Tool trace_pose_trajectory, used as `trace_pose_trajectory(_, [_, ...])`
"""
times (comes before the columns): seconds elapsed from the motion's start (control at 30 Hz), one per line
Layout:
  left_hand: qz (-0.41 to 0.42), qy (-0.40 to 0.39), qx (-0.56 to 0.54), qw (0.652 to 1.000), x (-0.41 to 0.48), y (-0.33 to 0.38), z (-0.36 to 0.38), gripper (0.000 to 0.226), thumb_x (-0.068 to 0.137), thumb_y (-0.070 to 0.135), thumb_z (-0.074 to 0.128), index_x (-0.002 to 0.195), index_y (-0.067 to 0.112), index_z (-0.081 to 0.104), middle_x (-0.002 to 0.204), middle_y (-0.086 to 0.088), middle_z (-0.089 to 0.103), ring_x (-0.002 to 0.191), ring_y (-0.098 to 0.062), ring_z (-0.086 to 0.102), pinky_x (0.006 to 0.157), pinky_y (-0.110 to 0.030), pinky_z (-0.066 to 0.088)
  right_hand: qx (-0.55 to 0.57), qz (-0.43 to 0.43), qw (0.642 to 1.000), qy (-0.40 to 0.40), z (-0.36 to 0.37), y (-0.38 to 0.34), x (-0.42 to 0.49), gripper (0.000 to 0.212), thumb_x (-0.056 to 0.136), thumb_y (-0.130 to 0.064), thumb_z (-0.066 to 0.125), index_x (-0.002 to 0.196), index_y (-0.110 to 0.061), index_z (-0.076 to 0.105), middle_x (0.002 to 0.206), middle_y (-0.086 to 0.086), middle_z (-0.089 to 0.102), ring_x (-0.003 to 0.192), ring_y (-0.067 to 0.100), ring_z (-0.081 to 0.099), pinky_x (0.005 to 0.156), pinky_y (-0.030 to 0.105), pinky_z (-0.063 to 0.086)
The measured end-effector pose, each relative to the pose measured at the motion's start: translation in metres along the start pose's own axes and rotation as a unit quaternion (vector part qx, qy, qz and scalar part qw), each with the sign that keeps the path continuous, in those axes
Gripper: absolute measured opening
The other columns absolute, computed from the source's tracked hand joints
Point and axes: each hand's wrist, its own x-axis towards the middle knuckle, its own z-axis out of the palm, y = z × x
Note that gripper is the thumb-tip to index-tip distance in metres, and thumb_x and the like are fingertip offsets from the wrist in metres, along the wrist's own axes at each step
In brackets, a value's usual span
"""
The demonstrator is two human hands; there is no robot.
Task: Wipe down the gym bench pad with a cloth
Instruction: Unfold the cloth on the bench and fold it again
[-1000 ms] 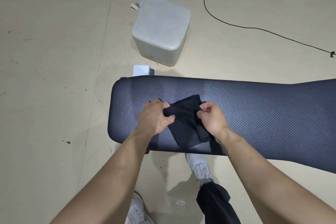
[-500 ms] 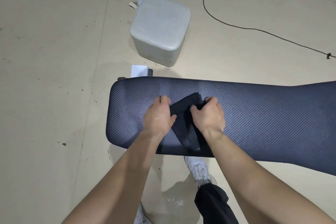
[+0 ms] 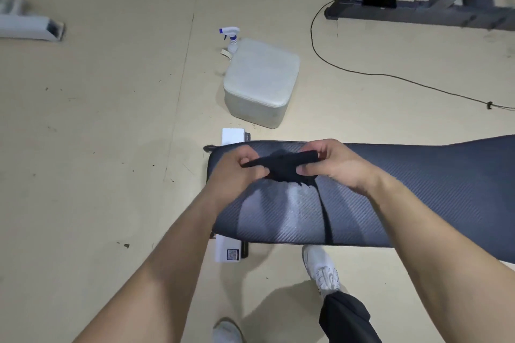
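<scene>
The cloth (image 3: 281, 168) is a small dark rag, bunched and pulled into a band between both hands just above the near end of the bench pad (image 3: 418, 192), with a ragged corner hanging toward the pad; whether that corner touches the surface is hard to tell. It looks light, limp and easy to crumple, so it will likely fold wherever it is pinched and is best gathered into a flat wad under the palm before it is pressed down. The left hand (image 3: 237, 172) is closed on the cloth's left end, fingers curled around it, and the right hand (image 3: 340, 164) pinches the right end between thumb and fingertips. The pad is a long dark cushion with a fine woven texture; it looks firm and slightly slick, and a paler sheen on its near part may be damp or only light. Beyond the pad stand a pale cube-shaped stool (image 3: 260, 83) and, just behind it, a spray bottle (image 3: 232, 37), both well clear of the wiping path. A black cable (image 3: 390, 75) trails across the floor toward a grey machine frame (image 3: 434, 11). 1 white shoe (image 3: 322, 270) sits just under the pad's near edge. Nothing lies on the pad to block a stroke
</scene>
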Motion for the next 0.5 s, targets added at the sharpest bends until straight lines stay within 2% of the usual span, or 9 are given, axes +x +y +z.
trace_pose_trajectory(0.07, [0.009,0.008,-0.137,0.990,-0.002,0.011,-0.023,0.016,0.076,0.022,0.077,0.087,0.015,0.068,0.081,0.007,0.071,0.080,-0.013,0.066,0.079,-0.029,0.052,0.038,-0.036,0.998,-0.027,0.012,-0.031,-0.001,0.014,0.085,0.009,0.067,0.089,-0.005,0.068,0.077,0.004,0.072,0.071,0.016,0.068,0.069,0.028,0.053])
trace_pose_trajectory(0.1, [0.005,-0.002,-0.211,0.977,-0.002,0.012,-0.030,0.030,0.078,0.026,0.075,0.102,0.010,0.071,0.098,-0.003,0.075,0.095,-0.021,0.070,0.089,-0.036,0.055,0.080,-0.058,0.995,-0.027,0.017,-0.045,0.000,0.015,0.087,0.008,0.064,0.089,-0.005,0.068,0.079,0.003,0.074,0.073,0.016,0.070,0.069,0.026,0.054])
trace_pose_trajectory(0.17, [-0.026,-0.036,-0.318,0.947,0.005,0.009,-0.037,0.046,0.087,0.028,0.068,0.122,-0.001,0.064,0.120,-0.017,0.070,0.114,-0.032,0.065,0.100,-0.042,0.052,0.186,-0.072,0.980,-0.011,0.025,-0.063,0.011,0.013,0.088,-0.002,0.064,0.099,-0.003,0.070,0.093,0.011,0.075,0.086,0.024,0.071,0.074,0.029,0.057])
trace_pose_trajectory(0.2, [-0.045,-0.038,-0.341,0.938,0.008,0.008,-0.035,0.046,0.092,0.029,0.064,0.125,-0.002,0.061,0.124,-0.018,0.068,0.119,-0.033,0.063,0.102,-0.044,0.050,0.238,-0.044,0.970,-0.002,0.028,-0.064,0.016,0.019,0.088,-0.011,0.065,0.105,-0.002,0.069,0.099,0.014,0.075,0.091,0.027,0.071,0.076,0.032,0.057])
trace_pose_trajectory(0.23, [-0.059,-0.031,-0.354,0.933,0.019,0.005,-0.033,0.044,0.095,0.030,0.061,0.126,-0.001,0.061,0.125,-0.017,0.068,0.120,-0.033,0.062,0.102,-0.046,0.049,0.283,0.006,0.959,-0.007,0.029,-0.060,0.030,0.029,0.087,-0.022,0.066,0.108,-0.003,0.069,0.104,0.016,0.074,0.095,0.029,0.071,0.079,0.034,0.057])
trace_pose_trajectory(0.3, [-0.081,-0.006,-0.380,0.921,0.047,0.000,-0.027,0.041,0.099,0.035,0.056,0.129,0.008,0.060,0.125,-0.012,0.068,0.118,-0.031,0.064,0.099,-0.048,0.050,0.340,0.109,0.932,-0.053,0.030,-0.044,0.057,0.044,0.089,-0.034,0.061,0.120,-0.003,0.067,0.119,0.018,0.070,0.109,0.031,0.068,0.095,0.040,0.052])
trace_pose_trajectory(0.37, [-0.101,0.016,-0.397,0.912,0.080,0.001,-0.023,0.041,0.100,0.040,0.053,0.130,0.012,0.058,0.124,-0.012,0.069,0.114,-0.031,0.067,0.096,-0.050,0.053,0.342,0.127,0.929,-0.067,0.022,-0.023,0.088,0.043,0.094,-0.026,0.058,0.131,-0.003,0.060,0.132,0.020,0.063,0.122,0.034,0.061,0.107,0.047,0.044])
trace_pose_trajectory(0.4, [-0.108,0.021,-0.399,0.910,0.103,0.004,-0.023,0.039,0.102,0.038,0.050,0.130,0.012,0.058,0.123,-0.012,0.070,0.112,-0.030,0.068,0.094,-0.050,0.054,0.333,0.118,0.934,-0.053,0.012,-0.017,0.109,0.039,0.095,-0.018,0.057,0.132,-0.005,0.059,0.133,0.020,0.062,0.122,0.035,0.061,0.107,0.048,0.045])
trace_pose_trajectory(0.5, [-0.117,0.028,-0.352,0.928,0.167,0.017,-0.026,0.027,0.103,0.022,0.050,0.128,0.018,0.059,0.117,-0.006,0.073,0.106,-0.025,0.071,0.088,-0.045,0.058,0.301,0.091,0.949,0.015,-0.022,-0.018,0.167,0.041,0.092,0.000,0.051,0.130,-0.011,0.061,0.127,0.015,0.068,0.115,0.034,0.066,0.096,0.048,0.054])
